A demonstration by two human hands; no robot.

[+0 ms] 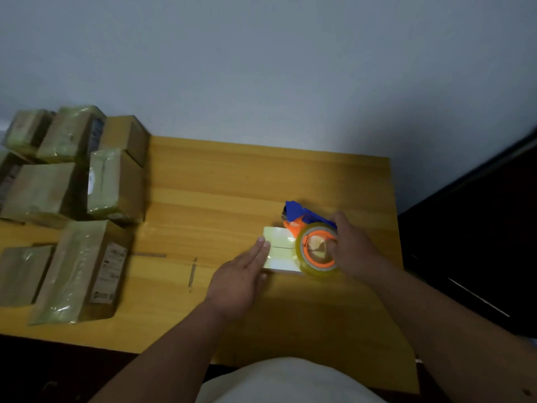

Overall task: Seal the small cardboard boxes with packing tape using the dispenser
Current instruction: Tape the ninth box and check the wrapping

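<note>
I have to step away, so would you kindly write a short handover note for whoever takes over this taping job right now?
Left hand: fingers straight, pressing flat on the small white box near the table's right side.
Right hand: grip on the tape dispenser, whose roll sits on the box's right end.
Done: the box top already looks glossy with tape; taped cardboard boxes are piled at the table's left.
Left: finish and cut this strip, then move the box to the pile. No untaped boxes can be made out in this view.
</note>
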